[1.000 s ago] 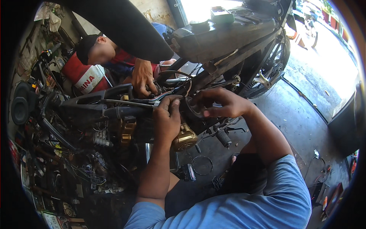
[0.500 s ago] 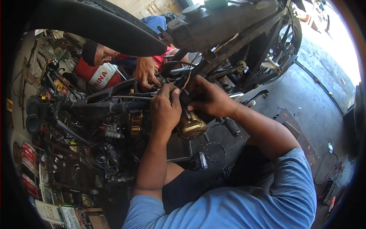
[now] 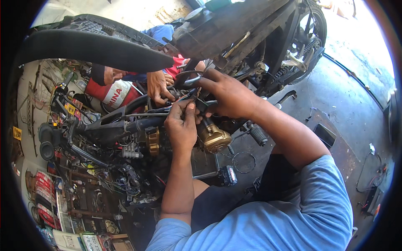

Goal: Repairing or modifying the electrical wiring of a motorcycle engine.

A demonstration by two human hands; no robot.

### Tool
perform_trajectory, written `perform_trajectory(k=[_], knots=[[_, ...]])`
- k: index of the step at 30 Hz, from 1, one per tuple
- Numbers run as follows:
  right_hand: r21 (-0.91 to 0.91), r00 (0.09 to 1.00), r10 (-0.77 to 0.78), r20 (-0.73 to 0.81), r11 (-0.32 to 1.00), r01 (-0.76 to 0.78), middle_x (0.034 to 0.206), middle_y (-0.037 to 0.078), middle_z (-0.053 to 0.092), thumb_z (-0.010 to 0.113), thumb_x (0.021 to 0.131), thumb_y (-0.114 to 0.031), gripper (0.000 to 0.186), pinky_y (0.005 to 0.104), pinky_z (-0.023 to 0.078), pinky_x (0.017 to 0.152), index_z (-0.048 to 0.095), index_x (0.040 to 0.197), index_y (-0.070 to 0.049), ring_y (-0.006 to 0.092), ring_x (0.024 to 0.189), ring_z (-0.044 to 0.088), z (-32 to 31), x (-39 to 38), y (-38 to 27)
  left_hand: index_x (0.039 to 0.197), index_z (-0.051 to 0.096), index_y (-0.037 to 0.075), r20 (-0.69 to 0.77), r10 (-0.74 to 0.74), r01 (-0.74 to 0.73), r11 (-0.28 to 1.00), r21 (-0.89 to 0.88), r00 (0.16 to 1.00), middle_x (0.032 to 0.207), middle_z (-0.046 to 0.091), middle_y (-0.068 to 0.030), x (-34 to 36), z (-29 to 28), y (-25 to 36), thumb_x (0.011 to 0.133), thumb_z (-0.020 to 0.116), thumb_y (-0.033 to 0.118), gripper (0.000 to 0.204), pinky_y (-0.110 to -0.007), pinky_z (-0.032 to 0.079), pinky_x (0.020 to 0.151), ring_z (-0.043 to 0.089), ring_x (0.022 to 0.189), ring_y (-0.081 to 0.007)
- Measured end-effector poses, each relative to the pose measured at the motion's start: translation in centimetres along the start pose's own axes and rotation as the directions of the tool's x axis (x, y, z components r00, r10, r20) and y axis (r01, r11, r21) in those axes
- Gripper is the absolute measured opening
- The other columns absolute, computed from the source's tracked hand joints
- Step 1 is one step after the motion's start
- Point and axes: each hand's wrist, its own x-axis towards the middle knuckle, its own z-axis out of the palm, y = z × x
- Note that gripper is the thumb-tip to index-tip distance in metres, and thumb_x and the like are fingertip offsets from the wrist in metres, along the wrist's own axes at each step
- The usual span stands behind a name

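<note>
Both my hands are at the middle of a partly stripped motorcycle frame (image 3: pixel 146 124), above a gold engine cover (image 3: pixel 214 138). The thumb and fingers of my left hand (image 3: pixel 183 125) pinch at the edge of a small black box-shaped part (image 3: pixel 202 104). From the right, my right hand (image 3: pixel 234 96) curls in close to the same part, with fingers bent among dark cables. What its fingertips grip is hidden. Thin coloured wires (image 3: pixel 183 98) run just beyond my left fingertips. Another person's hand (image 3: pixel 158 88) reaches into the frame beside these wires.
Overhead on the left extends a long black fender (image 3: pixel 96 50). A rear wheel (image 3: pixel 316 46) stands at the upper right. Handlebars (image 3: pixel 63 85) and a red and white drum (image 3: pixel 115 94) are at left. A phone (image 3: pixel 324 134) lies on a floor board; a small box (image 3: pixel 228 175) sits below the engine.
My right hand has shifted slightly up and left, its fingers reaching further over the cables. The black part shows more plainly between my hands. The whole view has tilted a little.
</note>
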Motion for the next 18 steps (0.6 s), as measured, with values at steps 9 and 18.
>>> perform_trajectory(k=[9, 18], knots=[[0.031, 0.969, -0.197, 0.151, 0.980, 0.195, 0.114, 0.017, 0.068, 0.084, 0.068, -0.005, 0.068, 0.0456, 0.050, 0.098, 0.061, 0.131, -0.008, 0.0379, 0.116, 0.062, 1.4, 3.8, 1.6, 0.102, 0.062, -0.003, 0.030, 0.089, -0.092, 0.992, 0.088, 0.996, 0.076, 0.066, -0.0053, 1.1, 0.3, 1.9, 0.103, 0.060, 0.009, 0.012, -0.023, 0.053, 0.059, 0.059, 0.061, -0.0072], [0.764, 0.952, 0.155, 0.264, 0.569, -0.305, 0.110, 0.008, 0.069, 0.076, 0.083, -0.005, 0.027, 0.0320, 0.049, 0.093, 0.069, 0.109, -0.003, 0.0158, 0.103, 0.062, 2.8, 6.2, 2.3, 0.101, 0.061, -0.003, -0.039, 0.063, -0.058, 0.991, 0.124, 0.997, 0.074, 0.065, -0.0052, 0.6, 0.4, 1.2, 0.102, 0.062, 0.011, 0.013, -0.023, 0.051, 0.057, 0.059, 0.062, -0.0077]])
